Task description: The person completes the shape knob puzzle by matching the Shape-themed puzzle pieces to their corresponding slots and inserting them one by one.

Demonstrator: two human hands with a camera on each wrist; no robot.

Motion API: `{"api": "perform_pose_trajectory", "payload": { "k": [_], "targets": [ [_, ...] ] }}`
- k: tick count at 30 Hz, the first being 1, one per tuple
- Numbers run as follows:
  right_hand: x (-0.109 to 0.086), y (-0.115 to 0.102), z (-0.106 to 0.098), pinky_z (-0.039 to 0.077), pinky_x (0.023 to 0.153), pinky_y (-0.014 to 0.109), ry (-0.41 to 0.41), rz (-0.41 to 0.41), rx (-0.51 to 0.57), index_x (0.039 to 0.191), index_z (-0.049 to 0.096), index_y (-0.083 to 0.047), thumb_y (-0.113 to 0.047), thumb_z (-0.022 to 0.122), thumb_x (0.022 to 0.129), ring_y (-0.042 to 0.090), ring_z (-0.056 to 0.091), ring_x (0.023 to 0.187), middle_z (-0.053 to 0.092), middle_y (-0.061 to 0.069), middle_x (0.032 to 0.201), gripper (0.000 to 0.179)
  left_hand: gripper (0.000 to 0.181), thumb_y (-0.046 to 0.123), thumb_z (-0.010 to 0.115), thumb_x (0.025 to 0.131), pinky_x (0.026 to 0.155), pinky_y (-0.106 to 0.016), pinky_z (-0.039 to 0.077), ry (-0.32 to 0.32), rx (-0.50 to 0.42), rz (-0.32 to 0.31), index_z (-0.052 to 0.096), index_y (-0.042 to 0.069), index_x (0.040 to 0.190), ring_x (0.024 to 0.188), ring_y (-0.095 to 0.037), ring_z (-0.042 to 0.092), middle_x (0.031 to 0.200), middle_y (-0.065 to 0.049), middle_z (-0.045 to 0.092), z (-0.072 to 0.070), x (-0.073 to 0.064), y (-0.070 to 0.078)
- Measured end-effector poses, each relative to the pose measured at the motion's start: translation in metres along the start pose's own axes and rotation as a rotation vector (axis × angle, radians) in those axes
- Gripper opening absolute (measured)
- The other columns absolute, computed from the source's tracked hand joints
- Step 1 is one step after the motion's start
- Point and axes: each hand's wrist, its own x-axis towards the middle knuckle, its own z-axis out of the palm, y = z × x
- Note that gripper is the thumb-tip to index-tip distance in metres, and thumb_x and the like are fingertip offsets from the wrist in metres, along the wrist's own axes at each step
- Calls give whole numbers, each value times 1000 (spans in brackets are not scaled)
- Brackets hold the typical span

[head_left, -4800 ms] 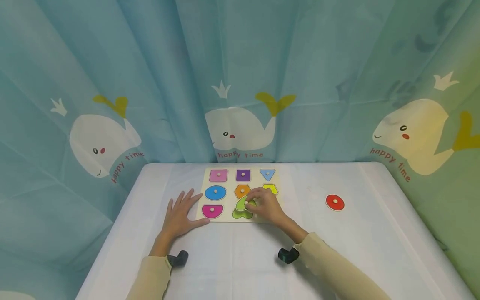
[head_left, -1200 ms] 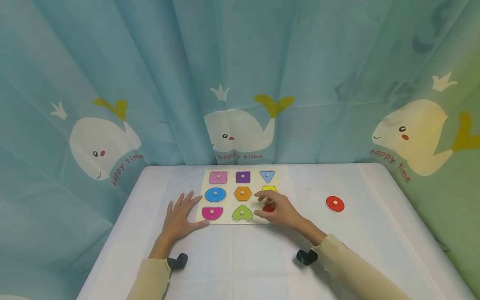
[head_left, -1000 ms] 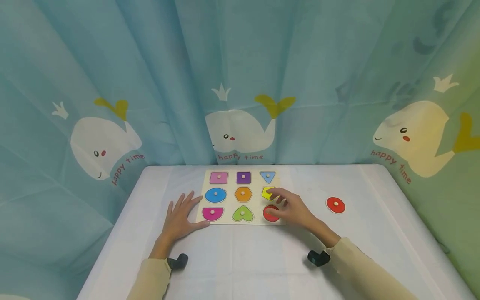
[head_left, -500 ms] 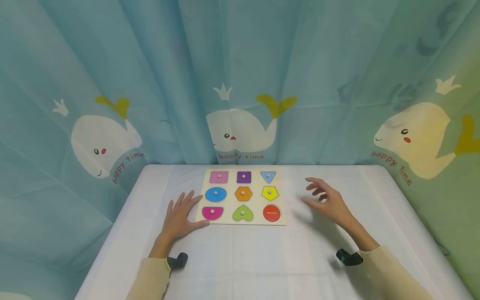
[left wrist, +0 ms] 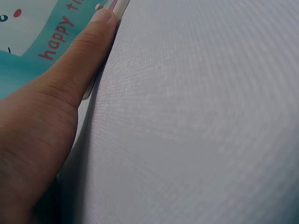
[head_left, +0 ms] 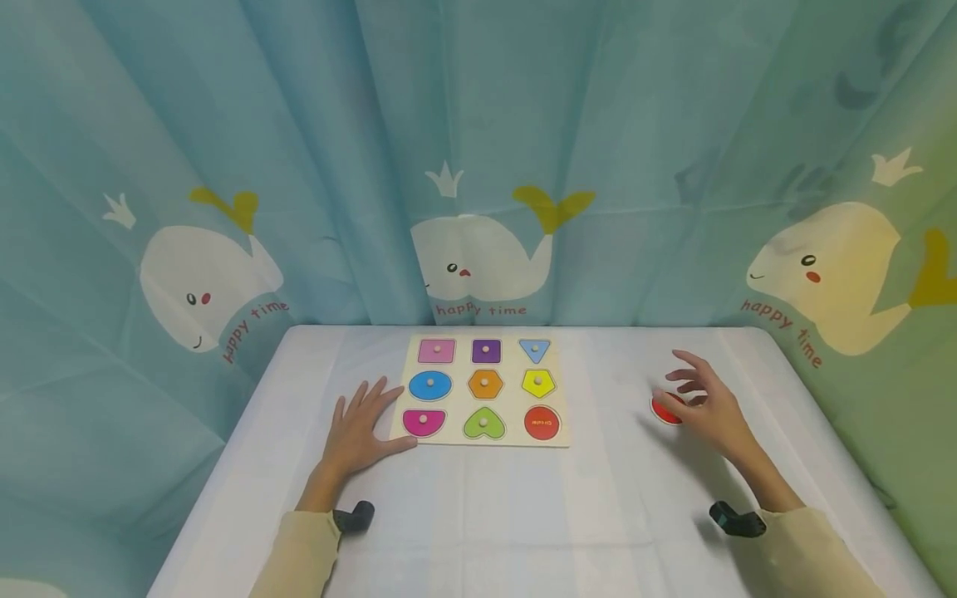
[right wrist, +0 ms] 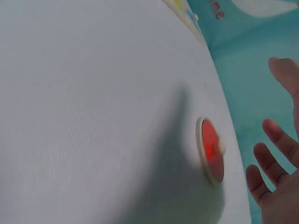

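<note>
In the head view, a knobbed shape puzzle board lies on the table with colored pieces in its recesses. Its lower right recess shows a bare red circle with printed letters. My left hand is spread at the board's left edge, with the thumb touching the lower corner. On the right, the red round puzzle piece lies flat on the cloth, its pale knob upward. Above it hovers my right hand, fingers loosely bent and parted, holding nothing; the thumb partly hides the piece in the head view.
A white cloth covers the table. Behind it hangs a blue curtain printed with whales. A dark wrist camera sits on the right wrist, another camera on the left.
The green heart piece, earlier pinched in my right hand, now sits in its recess. The right hand has let go and moved right to above the red round piece. My left hand stays put.
</note>
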Motion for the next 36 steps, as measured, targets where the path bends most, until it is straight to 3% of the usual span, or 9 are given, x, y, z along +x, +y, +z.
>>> {"api": "perform_pose_trajectory", "payload": {
  "k": [6,11,14,20,28,36],
  "targets": [
    [-5,19,-7,46,76,11,-37,79,-42,155,43,-15,-26,80,92,34,61,104,67,20,122,74,95,62,80,76,119,-72,1,0,7,-3,47,22,155,155,-42,13,168,-14,28,0,0,0],
    [-8,34,-9,43,74,11,-64,91,-79,149,49,-8,-22,80,92,32,59,99,68,23,119,66,95,61,81,76,119,-72,2,6,4,2,47,21,155,155,-43,14,167,-14,29,0,0,1],
    [-9,39,-8,46,75,19,-97,111,-102,143,55,-5,-23,80,92,31,56,98,68,24,120,60,95,61,81,75,119,-72,2,6,8,4,47,21,155,155,-43,15,167,-14,30,-1,1,1],
    [-10,42,-5,51,87,50,-143,147,-101,135,62,-2,-25,79,93,36,54,109,63,26,128,50,95,61,81,75,119,-72,2,1,15,2,47,21,155,155,-43,15,167,-14,29,-1,1,0],
    [-9,44,-1,53,89,43,-113,116,-130,115,73,-2,-18,78,92,39,56,113,64,23,120,28,95,60,81,75,119,-72,2,3,7,6,47,21,155,155,-42,15,167,-14,29,-1,0,1],
    [-10,44,2,48,96,67,-98,153,-100,107,73,-2,-17,76,94,43,53,116,61,25,122,20,95,61,82,75,119,-72,2,6,4,8,48,22,154,155,-42,15,167,-14,30,0,1,0]
  ]
}}
